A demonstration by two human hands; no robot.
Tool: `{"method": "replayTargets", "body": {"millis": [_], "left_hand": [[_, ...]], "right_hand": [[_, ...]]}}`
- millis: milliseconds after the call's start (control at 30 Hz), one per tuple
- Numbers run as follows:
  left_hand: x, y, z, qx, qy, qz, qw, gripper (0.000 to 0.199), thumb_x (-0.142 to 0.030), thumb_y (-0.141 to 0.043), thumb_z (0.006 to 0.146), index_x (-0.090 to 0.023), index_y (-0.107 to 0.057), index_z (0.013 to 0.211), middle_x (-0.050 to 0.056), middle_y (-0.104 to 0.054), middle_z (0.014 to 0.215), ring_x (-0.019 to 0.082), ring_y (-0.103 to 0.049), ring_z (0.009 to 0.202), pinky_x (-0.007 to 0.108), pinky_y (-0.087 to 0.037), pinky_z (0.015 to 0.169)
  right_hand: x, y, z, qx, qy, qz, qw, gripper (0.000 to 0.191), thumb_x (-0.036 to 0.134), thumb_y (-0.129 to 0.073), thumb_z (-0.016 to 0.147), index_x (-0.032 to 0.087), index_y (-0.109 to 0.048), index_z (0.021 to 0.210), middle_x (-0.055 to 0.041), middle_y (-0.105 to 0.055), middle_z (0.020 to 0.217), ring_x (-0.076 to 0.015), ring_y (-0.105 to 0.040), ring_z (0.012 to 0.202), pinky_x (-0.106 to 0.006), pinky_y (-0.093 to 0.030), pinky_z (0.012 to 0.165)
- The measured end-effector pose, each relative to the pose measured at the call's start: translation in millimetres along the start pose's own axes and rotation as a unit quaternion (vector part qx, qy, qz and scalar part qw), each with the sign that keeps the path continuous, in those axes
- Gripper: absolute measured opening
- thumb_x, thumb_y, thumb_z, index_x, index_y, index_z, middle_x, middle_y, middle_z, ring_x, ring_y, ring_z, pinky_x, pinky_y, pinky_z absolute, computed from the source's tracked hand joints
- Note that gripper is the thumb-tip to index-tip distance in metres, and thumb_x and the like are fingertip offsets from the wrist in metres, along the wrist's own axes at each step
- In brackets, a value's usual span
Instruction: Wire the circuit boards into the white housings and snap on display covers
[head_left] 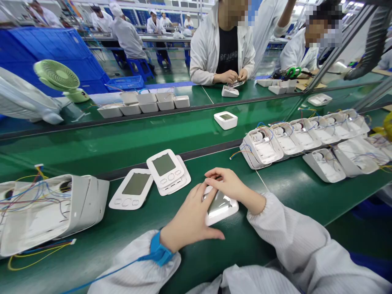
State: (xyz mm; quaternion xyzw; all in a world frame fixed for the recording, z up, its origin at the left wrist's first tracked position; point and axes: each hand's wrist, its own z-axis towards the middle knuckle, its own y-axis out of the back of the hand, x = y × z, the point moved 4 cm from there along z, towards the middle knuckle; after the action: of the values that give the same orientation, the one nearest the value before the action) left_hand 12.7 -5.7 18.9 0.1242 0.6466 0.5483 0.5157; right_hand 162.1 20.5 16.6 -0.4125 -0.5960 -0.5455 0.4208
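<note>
A white device with a glossy grey screen (221,204) lies on the green bench (196,253) under both hands. My left hand (191,210), with a blue strap at its wrist, rests over the device's left side, fingers spread and thumb apart. From the right, my right hand (228,183) reaches over the device's far edge. Its fingers are bent together near the left fingertips; whatever is between them is hidden. Just left of the hands are a white screen panel (165,166), stacked on another, and a single panel (131,190) beside the stack.
White housings with wires (55,208) stand at the left, and rows of similar housings (263,147) at the right. Across the green belt (153,130), carrying one white device (226,120), a person in white works. A green fan (59,77) stands back left.
</note>
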Motion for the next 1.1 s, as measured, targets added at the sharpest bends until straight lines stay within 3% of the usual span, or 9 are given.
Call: {"method": "replayTargets", "body": {"millis": [167, 267, 367, 467, 600, 667, 767, 867, 1100], "left_hand": [[-2.7, -8.0, -3.2, -0.028, 0.043, 0.027, 0.998, 0.095, -0.044, -0.079, 0.064, -0.023, -0.034, 0.145, 0.017, -0.047, 0.136, 0.039, -0.047, 0.122, 0.058, -0.043, 0.101], [0.6, -4.3, -6.1, -0.111, 0.031, 0.059, 0.992, 0.087, -0.038, -0.074, 0.07, -0.022, -0.033, 0.145, 0.018, -0.048, 0.134, 0.038, -0.05, 0.12, 0.056, -0.045, 0.099], [3.8, 2.4, -9.0, -0.191, 0.01, 0.098, 0.977, 0.081, -0.038, -0.07, 0.076, -0.021, -0.034, 0.146, 0.02, -0.049, 0.134, 0.039, -0.049, 0.123, 0.057, -0.043, 0.101], [10.5, 7.5, -8.1, -0.18, 0.007, 0.027, 0.983, 0.081, -0.046, -0.07, 0.076, -0.021, -0.035, 0.146, 0.018, -0.052, 0.136, 0.037, -0.052, 0.123, 0.055, -0.045, 0.102], [30.0, 16.4, -7.3, -0.186, 0.113, -0.163, 0.962, 0.048, -0.043, -0.048, 0.094, -0.021, -0.048, 0.137, 0.012, -0.066, 0.12, 0.028, -0.064, 0.107, 0.045, -0.053, 0.091], [34.1, 17.9, -6.9, -0.175, 0.128, -0.215, 0.952, 0.04, -0.041, -0.043, 0.097, -0.02, -0.059, 0.126, 0.009, -0.071, 0.107, 0.025, -0.067, 0.097, 0.04, -0.055, 0.083], [32.6, 19.5, -7.4, -0.166, 0.112, -0.219, 0.955, 0.036, -0.042, -0.044, 0.096, -0.019, -0.067, 0.111, 0.006, -0.072, 0.094, 0.021, -0.066, 0.085, 0.034, -0.053, 0.075], [29.2, 21.6, -9.5, -0.181, 0.112, -0.188, 0.959, 0.033, -0.042, -0.045, 0.096, -0.019, -0.068, 0.104, 0.004, -0.072, 0.088, 0.02, -0.065, 0.079, 0.031, -0.051, 0.069], [22.3, 22.5, -9.8, -0.161, 0.106, -0.151, 0.969, 0.028, -0.04, -0.044, 0.096, -0.023, -0.066, 0.105, 0.002, -0.071, 0.091, 0.021, -0.065, 0.079, 0.03, -0.048, 0.066]], "right_hand": [[9.2, 5.4, -4.1, -0.044, 0.042, -0.025, 0.998, 0.015, 0.029, -0.064, 0.085, 0.018, -0.072, 0.092, -0.0041, -0.072, 0.091, -0.0171, -0.067, 0.084, -0.031, -0.052, 0.078], [13.9, 8.4, -8.1, -0.091, 0.063, -0.081, 0.991, 0.027, 0.036, -0.063, 0.088, 0.02, -0.068, 0.107, -0.0071, -0.069, 0.11, -0.0194, -0.065, 0.098, -0.034, -0.05, 0.087], [12.0, 9.1, -7.6, -0.058, 0.027, -0.134, 0.989, 0.041, 0.05, -0.056, 0.092, 0.02, -0.064, 0.118, -0.0096, -0.067, 0.119, -0.0233, -0.062, 0.107, -0.038, -0.046, 0.092], [9.4, 12.0, -4.2, -0.02, 0.009, -0.13, 0.991, 0.038, 0.052, -0.051, 0.094, 0.019, -0.068, 0.105, -0.0072, -0.071, 0.106, -0.0227, -0.065, 0.099, -0.036, -0.047, 0.087], [11.2, 17.9, -3.1, -0.038, 0.064, -0.104, 0.992, 0.037, 0.046, -0.061, 0.087, 0.018, -0.067, 0.111, -0.0071, -0.071, 0.102, -0.0205, -0.065, 0.088, -0.033, -0.049, 0.079], [13.4, 18.1, -5.1, -0.047, 0.11, -0.105, 0.987, 0.04, 0.045, -0.063, 0.086, 0.018, -0.066, 0.115, -0.0081, -0.071, 0.104, -0.0214, -0.065, 0.089, -0.035, -0.05, 0.081], [15.0, 14.8, -8.2, -0.042, 0.145, -0.113, 0.982, 0.04, 0.045, -0.06, 0.088, 0.019, -0.066, 0.117, -0.0092, -0.07, 0.109, -0.0236, -0.065, 0.098, -0.038, -0.049, 0.089], [15.7, 11.0, -10.2, -0.042, 0.129, -0.133, 0.982, 0.042, 0.046, -0.06, 0.088, 0.02, -0.064, 0.121, -0.0097, -0.069, 0.115, -0.0251, -0.063, 0.105, -0.04, -0.048, 0.094], [24.9, 9.5, -16.8, -0.087, 0.101, -0.167, 0.977, 0.036, 0.046, -0.06, 0.087, 0.019, -0.068, 0.108, -0.0102, -0.07, 0.108, -0.0272, -0.064, 0.101, -0.041, -0.048, 0.09]]}}
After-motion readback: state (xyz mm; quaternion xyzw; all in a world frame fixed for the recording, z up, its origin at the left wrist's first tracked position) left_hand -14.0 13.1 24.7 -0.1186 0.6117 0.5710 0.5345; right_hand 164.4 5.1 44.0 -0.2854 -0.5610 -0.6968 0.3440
